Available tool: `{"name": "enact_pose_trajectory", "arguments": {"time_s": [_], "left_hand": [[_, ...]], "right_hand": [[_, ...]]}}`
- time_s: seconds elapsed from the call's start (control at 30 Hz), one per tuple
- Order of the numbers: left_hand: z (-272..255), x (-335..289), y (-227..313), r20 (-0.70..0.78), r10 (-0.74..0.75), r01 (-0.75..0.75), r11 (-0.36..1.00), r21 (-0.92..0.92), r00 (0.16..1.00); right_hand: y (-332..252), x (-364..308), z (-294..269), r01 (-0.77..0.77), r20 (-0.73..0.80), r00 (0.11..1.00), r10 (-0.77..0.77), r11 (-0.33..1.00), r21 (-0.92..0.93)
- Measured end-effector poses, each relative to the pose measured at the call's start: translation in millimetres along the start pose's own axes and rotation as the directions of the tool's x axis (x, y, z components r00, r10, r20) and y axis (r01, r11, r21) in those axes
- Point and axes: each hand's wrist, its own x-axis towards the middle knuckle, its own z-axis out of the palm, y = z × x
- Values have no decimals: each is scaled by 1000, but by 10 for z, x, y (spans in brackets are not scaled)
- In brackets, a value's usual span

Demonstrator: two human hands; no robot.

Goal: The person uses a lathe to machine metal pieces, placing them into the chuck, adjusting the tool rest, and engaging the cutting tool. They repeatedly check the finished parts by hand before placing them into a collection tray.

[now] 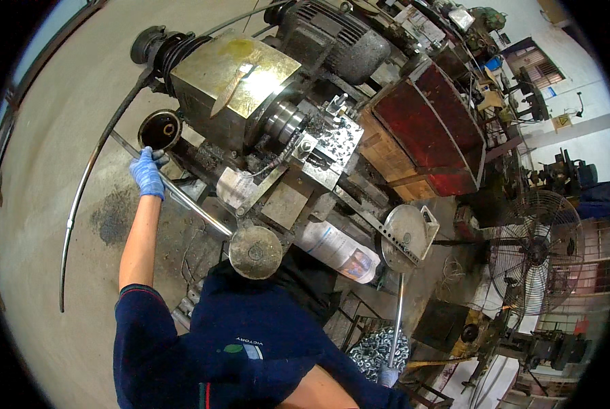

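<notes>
My left hand (147,174), in a blue glove, is closed round a long metal lever (199,213). That lever runs from a round metal hub (255,252) at the front of a lathe-like machine (213,71). Low on the right, my right hand (388,375), also gloved and partly hidden, grips the bottom end of a second lever (398,317). This one hangs from a round disc (404,235). Between the two stand the machine's steel spindle (286,124) and a metal slide block (336,146) strewn with dark chips.
A bin of small metal parts (370,354) sits beside my right hand. Behind the slide rises a red and wooden box (421,136). A printed plastic container (339,251) lies in front of the machine. To the right stands a large fan (537,251); a brush (229,92) rests on the housing.
</notes>
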Motion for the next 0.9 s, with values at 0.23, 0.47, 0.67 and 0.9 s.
{"name": "enact_pose_trajectory", "arguments": {"time_s": [0.23,0.47,0.67,0.9], "left_hand": [[-27,44,-30,11,-15,15,1000,3,1000],[-36,39,-33,14,-29,29,999,18,999],[-18,16,23,3,-5,6,1000,-18,1000],[-50,62,-36,3,-23,23,1000,3,1000]], "right_hand": [[31,-33,-22,66,17,998,-65,997,-36],[59,-154,265,242,-361,895,-262,965,-99],[-107,-175,34,-26,1,1000,26,1000,15],[-92,-87,-31,-44,19,999,44,999,12]]}}
